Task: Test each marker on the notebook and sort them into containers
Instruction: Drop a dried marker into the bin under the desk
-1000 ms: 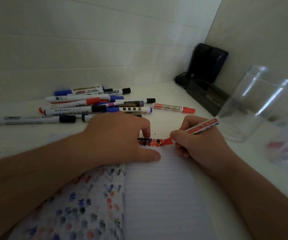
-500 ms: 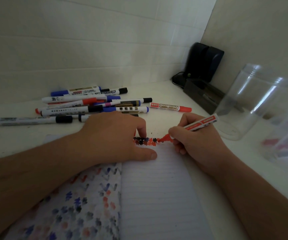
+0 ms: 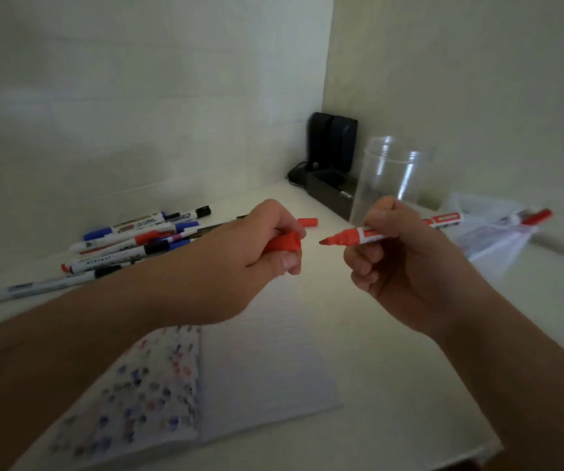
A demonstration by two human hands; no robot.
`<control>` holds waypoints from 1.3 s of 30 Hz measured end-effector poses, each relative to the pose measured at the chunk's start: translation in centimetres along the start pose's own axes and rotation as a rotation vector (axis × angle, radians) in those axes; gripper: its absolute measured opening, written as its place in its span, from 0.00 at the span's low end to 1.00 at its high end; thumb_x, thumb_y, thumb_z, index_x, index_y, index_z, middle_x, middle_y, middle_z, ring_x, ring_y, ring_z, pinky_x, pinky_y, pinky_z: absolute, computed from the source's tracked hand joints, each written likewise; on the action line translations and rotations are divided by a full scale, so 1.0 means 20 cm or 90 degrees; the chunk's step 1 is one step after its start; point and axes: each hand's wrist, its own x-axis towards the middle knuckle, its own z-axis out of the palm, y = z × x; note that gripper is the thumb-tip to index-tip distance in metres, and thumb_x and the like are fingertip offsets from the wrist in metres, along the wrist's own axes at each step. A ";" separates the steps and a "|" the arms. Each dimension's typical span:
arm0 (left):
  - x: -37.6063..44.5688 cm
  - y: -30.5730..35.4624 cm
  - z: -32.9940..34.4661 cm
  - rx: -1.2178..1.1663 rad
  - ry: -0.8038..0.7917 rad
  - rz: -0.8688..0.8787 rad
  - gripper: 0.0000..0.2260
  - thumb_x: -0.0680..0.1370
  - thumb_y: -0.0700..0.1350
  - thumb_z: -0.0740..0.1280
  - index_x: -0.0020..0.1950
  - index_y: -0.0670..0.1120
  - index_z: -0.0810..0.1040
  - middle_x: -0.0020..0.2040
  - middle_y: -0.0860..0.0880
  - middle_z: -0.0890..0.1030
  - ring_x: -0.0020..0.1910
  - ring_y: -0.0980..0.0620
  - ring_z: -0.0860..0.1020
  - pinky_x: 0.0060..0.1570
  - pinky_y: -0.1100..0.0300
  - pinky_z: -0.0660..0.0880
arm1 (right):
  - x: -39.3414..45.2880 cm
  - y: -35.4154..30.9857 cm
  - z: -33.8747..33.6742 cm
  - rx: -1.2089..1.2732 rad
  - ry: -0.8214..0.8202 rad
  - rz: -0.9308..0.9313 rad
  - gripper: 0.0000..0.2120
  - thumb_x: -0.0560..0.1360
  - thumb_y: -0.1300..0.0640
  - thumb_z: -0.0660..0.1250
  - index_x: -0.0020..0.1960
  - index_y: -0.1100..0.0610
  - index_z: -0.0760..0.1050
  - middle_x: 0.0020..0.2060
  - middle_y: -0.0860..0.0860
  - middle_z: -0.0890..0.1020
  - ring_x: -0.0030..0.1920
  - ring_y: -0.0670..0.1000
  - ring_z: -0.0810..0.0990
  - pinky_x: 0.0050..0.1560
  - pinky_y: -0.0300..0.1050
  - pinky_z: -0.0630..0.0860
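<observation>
My right hand [image 3: 399, 266] grips an uncapped red marker [image 3: 368, 235], its tip pointing left. My left hand [image 3: 256, 263] holds the red cap [image 3: 284, 244], its opening facing the tip a short gap away. Both hands hover above the open notebook [image 3: 267, 379], whose left page carries blue and red test marks. A pile of several markers [image 3: 137, 243] lies on the table to the left. A clear jar [image 3: 389, 175] stands behind my right hand. Further right, a clear container [image 3: 498, 239] lies on the table with a red marker [image 3: 532, 217] in it.
A black holder and black box [image 3: 331, 171] sit in the back corner by the walls. The end of another red marker [image 3: 307, 222] shows just behind my left hand. The white table's front edge [image 3: 477, 450] runs at lower right.
My right hand lifted the red marker off the page, and my left hand left the notebook and now holds the red cap near the tip. The view tilted up and back.
</observation>
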 end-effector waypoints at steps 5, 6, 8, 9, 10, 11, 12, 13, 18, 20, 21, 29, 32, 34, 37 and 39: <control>0.02 0.39 0.16 0.000 -0.034 0.086 0.07 0.83 0.53 0.61 0.60 0.62 0.69 0.51 0.62 0.81 0.50 0.61 0.79 0.51 0.58 0.76 | -0.37 -0.18 -0.17 0.016 0.032 -0.049 0.20 0.54 0.52 0.80 0.34 0.55 0.70 0.28 0.54 0.68 0.30 0.53 0.68 0.29 0.42 0.64; 0.03 0.47 0.22 0.004 -0.044 0.102 0.07 0.83 0.53 0.61 0.59 0.63 0.70 0.51 0.62 0.81 0.49 0.60 0.79 0.48 0.60 0.75 | -0.45 -0.22 -0.21 0.019 0.047 -0.053 0.19 0.54 0.50 0.80 0.35 0.55 0.71 0.28 0.54 0.68 0.30 0.53 0.68 0.29 0.42 0.65; 0.06 0.63 0.33 0.010 -0.069 0.125 0.06 0.82 0.52 0.63 0.57 0.63 0.71 0.49 0.60 0.80 0.46 0.59 0.78 0.45 0.61 0.74 | -0.61 -0.29 -0.30 0.018 0.082 -0.061 0.16 0.56 0.51 0.76 0.35 0.55 0.72 0.28 0.54 0.69 0.30 0.53 0.68 0.29 0.41 0.65; 0.08 0.73 0.42 0.017 -0.090 0.142 0.05 0.82 0.52 0.64 0.56 0.62 0.72 0.48 0.59 0.80 0.44 0.59 0.78 0.43 0.61 0.74 | -0.72 -0.34 -0.38 0.015 0.112 -0.070 0.13 0.57 0.52 0.75 0.35 0.55 0.72 0.27 0.54 0.69 0.30 0.53 0.67 0.29 0.41 0.64; 0.10 0.79 0.47 0.021 -0.097 0.152 0.04 0.82 0.52 0.64 0.55 0.62 0.72 0.45 0.58 0.80 0.42 0.59 0.77 0.41 0.61 0.73 | -0.78 -0.37 -0.42 0.008 0.131 -0.074 0.11 0.59 0.55 0.74 0.36 0.55 0.72 0.27 0.54 0.69 0.30 0.53 0.67 0.29 0.41 0.64; 0.11 0.83 0.52 0.022 -0.097 0.159 0.04 0.81 0.52 0.65 0.54 0.62 0.73 0.43 0.57 0.79 0.40 0.58 0.76 0.40 0.61 0.72 | -0.83 -0.38 -0.46 0.003 0.148 -0.074 0.09 0.63 0.58 0.72 0.36 0.56 0.72 0.27 0.54 0.70 0.30 0.53 0.67 0.29 0.41 0.64; 0.14 0.89 0.59 0.019 -0.105 0.173 0.03 0.81 0.53 0.65 0.53 0.62 0.73 0.43 0.57 0.79 0.39 0.58 0.76 0.40 0.60 0.72 | -0.91 -0.40 -0.52 0.000 0.174 -0.082 0.05 0.66 0.59 0.69 0.37 0.56 0.72 0.28 0.54 0.71 0.30 0.53 0.68 0.29 0.40 0.65; 0.17 0.96 0.69 0.014 -0.115 0.184 0.03 0.80 0.54 0.65 0.54 0.62 0.74 0.43 0.57 0.80 0.41 0.57 0.77 0.41 0.57 0.74 | -1.00 -0.42 -0.58 -0.010 0.207 -0.094 0.03 0.68 0.59 0.66 0.39 0.56 0.72 0.28 0.54 0.72 0.29 0.53 0.69 0.29 0.40 0.66; 0.30 1.25 1.25 -0.119 -0.126 0.221 0.05 0.80 0.52 0.68 0.55 0.61 0.79 0.46 0.59 0.82 0.46 0.59 0.80 0.47 0.61 0.77 | -1.45 -0.44 -0.92 -0.105 0.388 -0.146 0.10 0.79 0.64 0.68 0.40 0.56 0.72 0.29 0.55 0.76 0.28 0.51 0.73 0.29 0.41 0.67; 0.32 1.31 1.53 -0.175 -0.126 0.223 0.07 0.81 0.50 0.68 0.58 0.60 0.81 0.47 0.61 0.83 0.48 0.61 0.80 0.46 0.66 0.75 | -1.64 -0.39 -1.07 -0.123 0.468 -0.127 0.10 0.79 0.61 0.69 0.40 0.58 0.73 0.29 0.56 0.78 0.27 0.50 0.74 0.28 0.42 0.68; 0.33 1.33 1.67 -0.188 -0.131 0.225 0.08 0.81 0.50 0.68 0.58 0.59 0.81 0.48 0.61 0.83 0.49 0.61 0.80 0.48 0.65 0.75 | -1.74 -0.35 -1.14 -0.118 0.510 -0.111 0.10 0.78 0.59 0.71 0.40 0.57 0.74 0.30 0.56 0.79 0.27 0.50 0.74 0.28 0.41 0.69; 0.10 1.15 2.60 -0.069 -0.408 0.200 0.07 0.84 0.52 0.61 0.57 0.53 0.78 0.48 0.56 0.79 0.46 0.58 0.77 0.45 0.58 0.73 | -2.34 0.39 -1.45 0.216 0.729 0.090 0.12 0.78 0.59 0.71 0.37 0.56 0.73 0.31 0.54 0.77 0.29 0.48 0.74 0.28 0.37 0.73; 0.12 1.09 2.77 0.039 -0.589 0.166 0.09 0.84 0.53 0.60 0.54 0.51 0.78 0.44 0.54 0.78 0.42 0.56 0.76 0.40 0.57 0.71 | -2.42 0.65 -1.58 0.258 0.762 0.192 0.14 0.81 0.56 0.68 0.37 0.56 0.73 0.30 0.54 0.75 0.28 0.48 0.72 0.28 0.38 0.70; 0.18 1.04 2.88 0.169 -0.707 0.143 0.10 0.84 0.52 0.61 0.51 0.49 0.78 0.44 0.49 0.79 0.41 0.51 0.78 0.40 0.53 0.74 | -2.41 0.84 -1.67 0.234 0.776 0.276 0.14 0.82 0.53 0.68 0.41 0.58 0.73 0.32 0.56 0.74 0.29 0.49 0.72 0.30 0.41 0.69; 0.26 0.90 3.01 0.317 -0.803 0.125 0.08 0.83 0.46 0.63 0.52 0.46 0.81 0.46 0.46 0.81 0.42 0.46 0.79 0.43 0.49 0.77 | -2.36 1.12 -1.81 0.212 0.836 0.380 0.16 0.83 0.50 0.67 0.42 0.59 0.70 0.31 0.56 0.72 0.30 0.53 0.70 0.35 0.51 0.65; 0.30 0.82 3.07 0.340 -0.831 0.126 0.08 0.83 0.44 0.63 0.59 0.45 0.79 0.48 0.47 0.77 0.43 0.47 0.75 0.46 0.49 0.77 | -2.34 1.30 -1.91 0.141 0.890 0.473 0.16 0.83 0.50 0.67 0.41 0.57 0.69 0.31 0.55 0.73 0.29 0.53 0.72 0.34 0.49 0.70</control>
